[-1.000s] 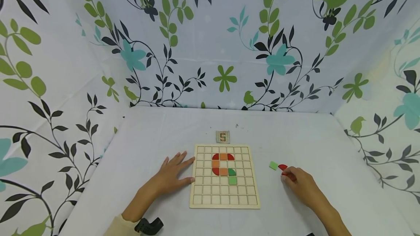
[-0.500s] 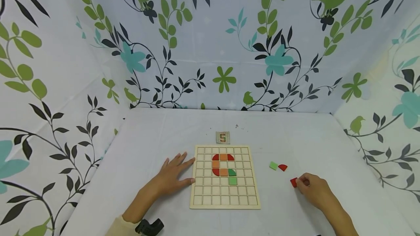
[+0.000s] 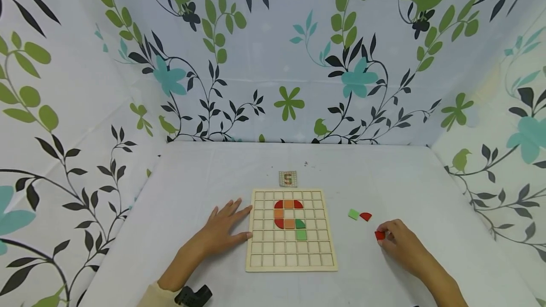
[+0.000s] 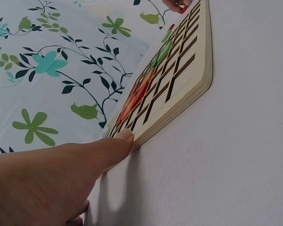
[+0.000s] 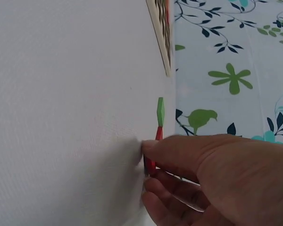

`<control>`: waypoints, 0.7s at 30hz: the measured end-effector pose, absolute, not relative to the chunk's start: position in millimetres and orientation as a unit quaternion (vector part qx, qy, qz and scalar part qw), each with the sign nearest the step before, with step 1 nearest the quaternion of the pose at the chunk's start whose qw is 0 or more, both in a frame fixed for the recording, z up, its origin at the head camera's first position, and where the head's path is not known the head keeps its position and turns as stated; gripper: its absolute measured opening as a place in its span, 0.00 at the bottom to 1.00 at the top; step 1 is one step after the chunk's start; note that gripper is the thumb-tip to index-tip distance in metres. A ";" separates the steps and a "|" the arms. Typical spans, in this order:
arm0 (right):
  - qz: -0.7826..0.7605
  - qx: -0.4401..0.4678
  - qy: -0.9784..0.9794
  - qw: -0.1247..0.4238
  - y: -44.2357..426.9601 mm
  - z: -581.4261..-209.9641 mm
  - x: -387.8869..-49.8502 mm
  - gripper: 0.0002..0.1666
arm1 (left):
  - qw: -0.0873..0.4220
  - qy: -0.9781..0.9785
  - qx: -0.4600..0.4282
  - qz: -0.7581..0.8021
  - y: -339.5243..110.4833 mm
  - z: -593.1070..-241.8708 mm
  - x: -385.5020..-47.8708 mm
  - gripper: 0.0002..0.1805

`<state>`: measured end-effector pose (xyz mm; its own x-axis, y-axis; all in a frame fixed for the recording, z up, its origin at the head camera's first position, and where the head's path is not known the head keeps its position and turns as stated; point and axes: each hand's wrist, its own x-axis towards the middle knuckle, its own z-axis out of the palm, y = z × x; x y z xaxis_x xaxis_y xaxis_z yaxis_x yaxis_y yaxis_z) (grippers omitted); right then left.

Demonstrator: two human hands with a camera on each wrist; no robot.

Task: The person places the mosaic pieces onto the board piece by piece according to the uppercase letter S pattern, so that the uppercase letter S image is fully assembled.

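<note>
A wooden grid board (image 3: pixel 264 262) lies flat on the white table, with red, orange and green tiles set in its squares. My left hand (image 3: pixel 223 229) rests at the board's left edge, fingers spread; the thumb (image 4: pixel 118 143) touches the rim in the left wrist view. To the right of the board my right hand (image 3: pixel 398 240) pinches a red tile (image 3: pixel 379 235) between thumb and fingers, close to the tabletop. Just beyond it lie a light green square tile (image 3: pixel 353 214) and a red quarter-round tile (image 3: pixel 365 216), side by side.
A small pattern card (image 3: pixel 287 179) showing an S-like figure on a grid lies behind the board. White cloth (image 3: pixel 204 165) covers the table. A patterned curtain (image 3: pixel 256 60) with birds and leaves hangs at the back and sides. A black strap device (image 3: pixel 194 295) sits by the left wrist.
My right hand has drawn back toward me and rightward from beside the loose red quarter-round tile, bringing a red tile with it. My left hand has stayed at the board's edge.
</note>
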<state>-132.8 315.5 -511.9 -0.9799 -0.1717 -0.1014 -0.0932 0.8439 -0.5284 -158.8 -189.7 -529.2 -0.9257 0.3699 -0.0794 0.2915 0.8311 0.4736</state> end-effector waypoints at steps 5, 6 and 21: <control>-0.275 -0.083 0.956 0.063 300.2 -510.9 -129.7 0.12 | 0.087 0.953 0.173 0.234 -189.2 -529.6 -158.9 0.42; -0.274 -0.084 0.956 0.062 294.4 -510.5 -128.9 0.11 | 0.088 0.953 0.174 0.232 -189.0 -529.7 -158.9 0.42; -0.321 -0.230 0.918 0.033 169.4 -509.7 -118.9 0.13 | 0.089 0.952 0.174 0.237 -191.5 -528.7 -158.6 0.42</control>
<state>-118.9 169.4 -509.7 -0.8923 -0.4429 0.0876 -0.4010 0.6883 -0.6045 -158.6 -191.5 -528.7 -0.9233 0.3741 -0.0872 0.2897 0.8271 0.4817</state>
